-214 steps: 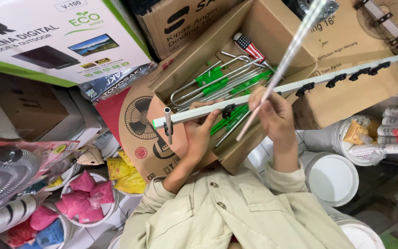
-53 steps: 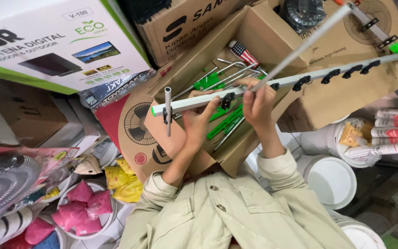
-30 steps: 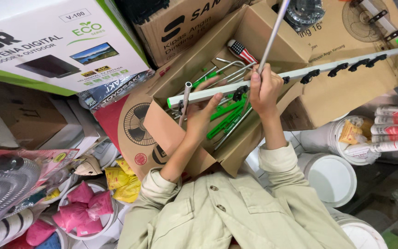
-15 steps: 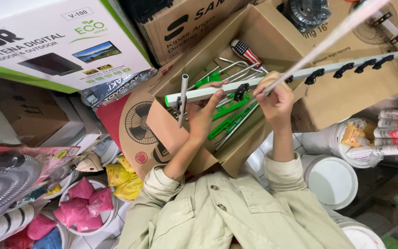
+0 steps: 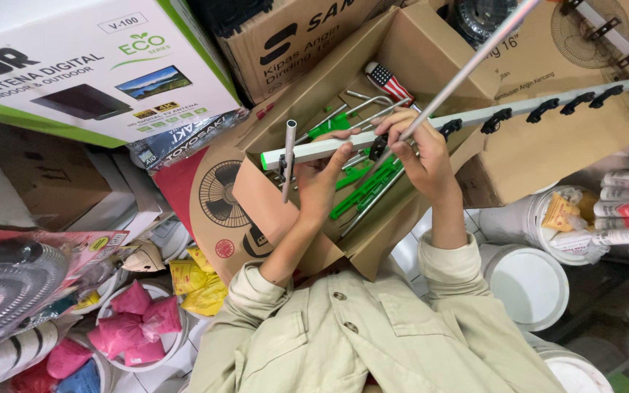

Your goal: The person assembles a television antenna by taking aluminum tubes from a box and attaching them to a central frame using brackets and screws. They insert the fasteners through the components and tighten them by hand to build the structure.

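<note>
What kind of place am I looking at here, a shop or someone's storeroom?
Most likely a crowded small shop or its stockroom. Boxed goods are piled close together: a white and green antenna box and fan cartons. White buckets of packets stand below, and both hands hold an antenna boom over an open carton.

The antenna boom (image 5: 475, 116) and thin rod (image 5: 467, 69) look like smooth, matt metal with black plastic clips (image 5: 496, 120); the open box (image 5: 373, 94) is matt brown cardboard.

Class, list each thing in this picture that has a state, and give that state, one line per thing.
antenna boom: held up level over the box
aluminium rod: gripped, slanting upward
left hand: closed on the boom
right hand: closed on the rod
cardboard box: open, holding green-tipped rods
white bucket: lid on
</note>
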